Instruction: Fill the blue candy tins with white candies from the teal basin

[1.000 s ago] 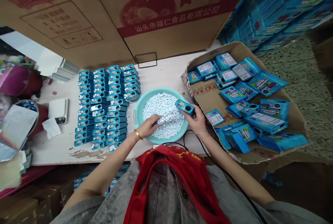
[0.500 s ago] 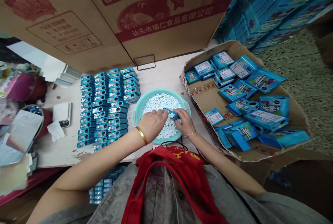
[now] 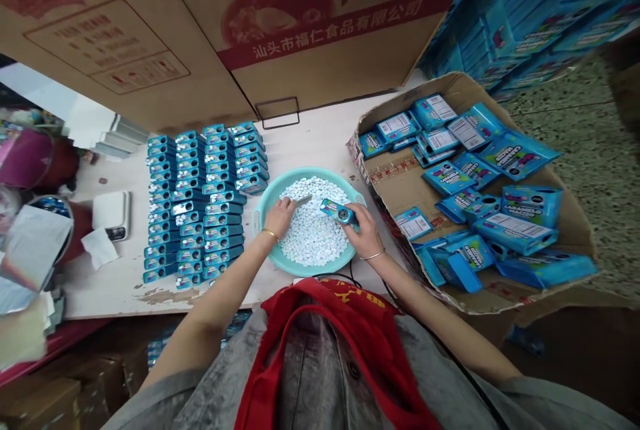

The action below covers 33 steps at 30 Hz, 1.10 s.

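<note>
A turquoise basin (image 3: 291, 269) holds many small white candies (image 3: 313, 237). My left hand (image 3: 280, 218), with a gold bangle at the wrist, is over the basin's left side. Its fingers are closed on a thin grey tool (image 3: 303, 201); its exact kind is too small to tell. Over the basin's right side, my right hand (image 3: 365, 233) grips a small blue candy box (image 3: 336, 211). The box's narrow face with a round dark hole is turned upward. A gap separates the box from the tool.
Rows of blue candy boxes (image 3: 215, 217) stand left of the basin. To the right, a cut-down carton (image 3: 395, 183) holds loose blue boxes (image 3: 447, 178). Large cardboard boxes (image 3: 320, 70) form a wall behind. A white device (image 3: 111, 210) lies further left.
My hands have moved apart. The left hand drew back leftward from the candy box, and the grey tool now shows. In my right hand, the box has turned so its round hole faces up.
</note>
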{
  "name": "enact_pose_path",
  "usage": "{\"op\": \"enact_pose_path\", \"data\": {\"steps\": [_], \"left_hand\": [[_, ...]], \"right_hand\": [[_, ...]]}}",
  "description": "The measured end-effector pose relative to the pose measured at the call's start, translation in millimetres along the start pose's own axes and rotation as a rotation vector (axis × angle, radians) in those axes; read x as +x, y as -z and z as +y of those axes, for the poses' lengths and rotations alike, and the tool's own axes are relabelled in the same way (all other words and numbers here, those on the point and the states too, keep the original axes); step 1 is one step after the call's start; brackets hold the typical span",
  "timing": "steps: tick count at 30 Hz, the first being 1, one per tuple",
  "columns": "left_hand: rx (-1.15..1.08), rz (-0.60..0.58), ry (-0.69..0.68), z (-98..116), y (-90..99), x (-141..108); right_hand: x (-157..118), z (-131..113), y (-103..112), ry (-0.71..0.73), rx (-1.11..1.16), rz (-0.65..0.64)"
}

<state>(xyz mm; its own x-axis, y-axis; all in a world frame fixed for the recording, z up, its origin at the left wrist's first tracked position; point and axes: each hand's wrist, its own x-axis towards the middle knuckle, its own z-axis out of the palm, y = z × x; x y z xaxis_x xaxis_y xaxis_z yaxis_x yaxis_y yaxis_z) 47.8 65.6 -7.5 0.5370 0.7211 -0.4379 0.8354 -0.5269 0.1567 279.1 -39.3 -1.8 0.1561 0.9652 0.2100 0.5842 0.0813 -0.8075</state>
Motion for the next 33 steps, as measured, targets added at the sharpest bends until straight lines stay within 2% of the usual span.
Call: {"op": "enact_pose_path", "data": {"steps": [3,6,10,15,19,22,25,29,33], "left_hand": [[-0.058,-0.007,-0.090,18,-30.5,4],[-0.167,-0.038,-0.173,39,-43.2,-6],[-0.416,-0.091,-0.241,53,-48.5,-20],[-0.715,-0.126,-0.269,44,-41.9,-32],[-0.794,-0.063,-0.327,23,-9.3,-51],[-0.738,-0.009,-0.361,10,29.5,-63],[-0.610,0.026,-0.395,7,68.6,-67],[-0.311,-0.050,-0.369,24,110.2,-64],[0.025,-0.171,-0.245,60,140.0,-65]], "right_hand": [[3,-3,4,-0.030,0.004,0.030],[6,-4,9,-0.074,0.007,0.053],[9,-3,13,-0.119,0.016,0.081],[10,-1,15,-0.137,0.020,0.097],[8,-2,16,-0.118,0.002,0.090],[6,-1,14,-0.066,-0.021,0.041],[4,-1,7,0.009,-0.035,-0.028],[0,-3,-4,0.074,-0.059,-0.084],[-3,-7,-11,0.105,-0.070,-0.119]]}}
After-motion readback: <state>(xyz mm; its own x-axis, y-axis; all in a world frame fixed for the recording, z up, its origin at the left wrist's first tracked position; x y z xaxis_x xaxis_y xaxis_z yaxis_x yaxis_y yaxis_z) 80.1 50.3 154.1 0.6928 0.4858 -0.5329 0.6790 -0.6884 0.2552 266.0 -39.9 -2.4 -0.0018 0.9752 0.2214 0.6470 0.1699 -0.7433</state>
